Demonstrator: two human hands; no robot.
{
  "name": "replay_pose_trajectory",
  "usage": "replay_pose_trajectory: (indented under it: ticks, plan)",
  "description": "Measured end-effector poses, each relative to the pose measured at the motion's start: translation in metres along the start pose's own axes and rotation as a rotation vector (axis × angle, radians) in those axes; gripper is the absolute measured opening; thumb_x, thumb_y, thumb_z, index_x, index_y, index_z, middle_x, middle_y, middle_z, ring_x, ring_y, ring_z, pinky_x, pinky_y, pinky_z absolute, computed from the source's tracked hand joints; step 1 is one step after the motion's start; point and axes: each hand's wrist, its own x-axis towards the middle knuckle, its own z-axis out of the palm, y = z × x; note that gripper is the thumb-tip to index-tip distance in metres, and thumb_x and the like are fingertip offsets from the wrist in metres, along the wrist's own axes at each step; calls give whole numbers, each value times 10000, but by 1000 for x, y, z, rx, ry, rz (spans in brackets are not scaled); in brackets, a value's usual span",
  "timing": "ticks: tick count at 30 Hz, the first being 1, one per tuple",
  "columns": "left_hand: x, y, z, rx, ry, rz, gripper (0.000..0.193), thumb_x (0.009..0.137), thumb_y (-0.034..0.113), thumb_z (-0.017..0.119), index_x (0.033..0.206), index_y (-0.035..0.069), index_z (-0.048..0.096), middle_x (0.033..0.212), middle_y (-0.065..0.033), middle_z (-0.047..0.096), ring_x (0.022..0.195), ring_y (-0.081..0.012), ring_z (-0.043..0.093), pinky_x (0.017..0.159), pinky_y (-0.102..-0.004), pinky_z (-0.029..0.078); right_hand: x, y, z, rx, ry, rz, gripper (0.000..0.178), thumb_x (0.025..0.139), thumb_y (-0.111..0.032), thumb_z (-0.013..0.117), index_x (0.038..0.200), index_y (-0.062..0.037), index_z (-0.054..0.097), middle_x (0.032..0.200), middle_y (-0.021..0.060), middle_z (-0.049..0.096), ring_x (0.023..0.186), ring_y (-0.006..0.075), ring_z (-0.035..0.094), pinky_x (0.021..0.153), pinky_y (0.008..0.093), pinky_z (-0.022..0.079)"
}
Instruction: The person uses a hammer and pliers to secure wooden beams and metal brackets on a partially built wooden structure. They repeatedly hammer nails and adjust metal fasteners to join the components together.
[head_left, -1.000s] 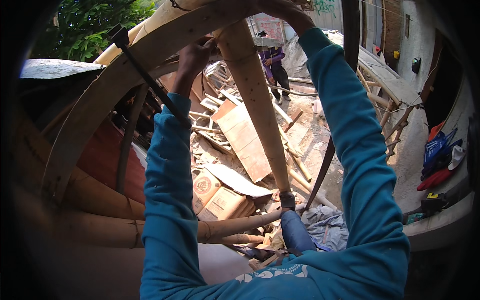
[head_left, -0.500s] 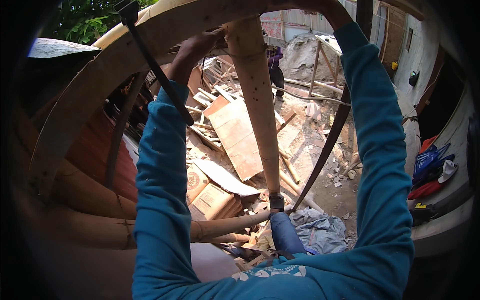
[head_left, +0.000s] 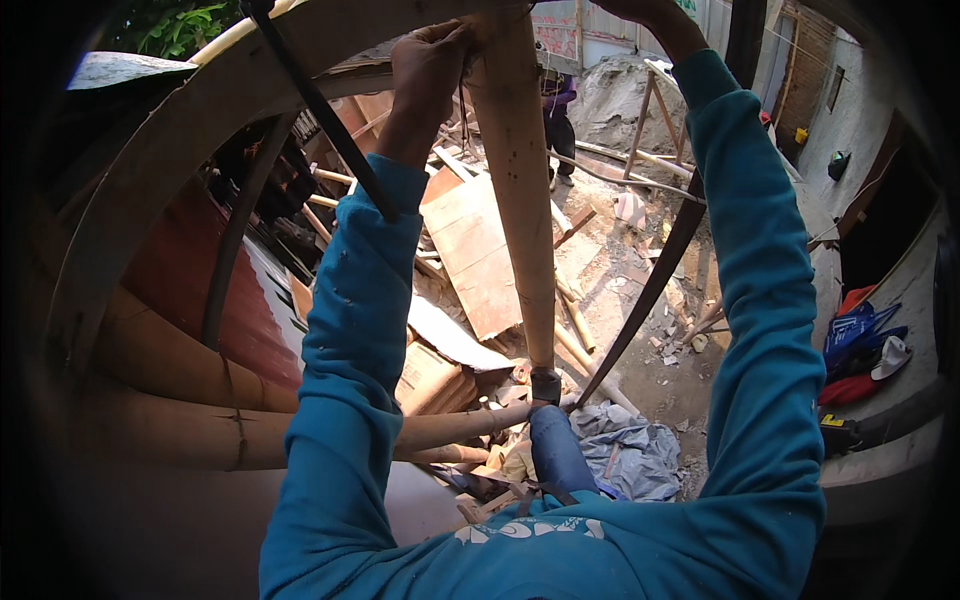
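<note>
Head view: the step in hand appears to be tying or untying work where a wooden beam [head_left: 150, 165] meets or passes near a bamboo pole [head_left: 515, 190]. The next move calls for a steady pole and a firm fingertip pinch. Components, in descending size:

Beam: broad, pale, flat-faced; arches across the upper left, its curve possibly exaggerated by the lens.
Pole: round, tan, hard-looking, marked with small dark spots; stands ahead of the person, between the forearms.
Strut [head_left: 660, 275]: dark, narrow, slanting down toward the pole's foot.
Right hand [head_left: 648, 8]: raised at the top edge, fingers out of sight; cannot tell whether it grips.
Left hand [head_left: 428, 75]: fingertips drawn together beside the pole's upper part, apparently pinching the cord.
Cord [head_left: 463, 108]: thin, dark, flexible; hangs beside the pole.
</note>
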Motion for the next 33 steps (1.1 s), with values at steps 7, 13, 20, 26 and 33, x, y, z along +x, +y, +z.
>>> replay_pose_trajectory:
  ticks: [7, 13, 20, 26, 33]
  plan:
    - [0, -10, -20, -223, -86, -154, 174, 950, 36, 686, 1072, -87, 669, 960, -138, 708, 821, -187, 697, 714, -239, 598, 10, -31, 5, 126, 12, 47, 276, 947, -210, 652, 1160, -43, 704, 1103, 138, 729, 1018, 299, 685, 887, 390, 539]
    - [-5, -19, 1, -512, -143, -204, 361, 978, 85, 668, 1288, -83, 588, 1123, -183, 687, 944, -255, 718, 851, -309, 641, 12, -42, -10, 119, 11, 50, 222, 935, -187, 661, 1102, -45, 697, 1050, 130, 723, 990, 302, 683, 863, 392, 544]
    - [-17, -11, 15, -262, -59, -162, 429, 1036, 164, 596, 1373, -95, 537, 1224, -222, 676, 1071, -303, 713, 912, -342, 632, -25, -91, -10, 39, 371, -6, 160, 921, -159, 671, 1035, -47, 690, 988, 120, 715, 957, 306, 681, 835, 394, 549]
    - [-8, -22, 14, -306, 27, -93, 343, 980, 219, 702, 1180, -60, 699, 1016, -136, 746, 905, -200, 747, 795, -305, 655, -79, -153, 34, 210, 213, -159, 405, 830, 30, 717, 1215, -88, 673, 1159, 125, 667, 1126, 323, 648, 944, 423, 570]
    - [-7, -28, 6, 36, -2, 114, 362, 954, 275, 727, 1150, -29, 720, 1002, -108, 746, 892, -171, 734, 784, -287, 615, -58, -148, 42, 439, 267, -59, 207, 939, -44, 667, 1142, -74, 693, 1107, 128, 717, 996, 317, 720, 854, 390, 593]
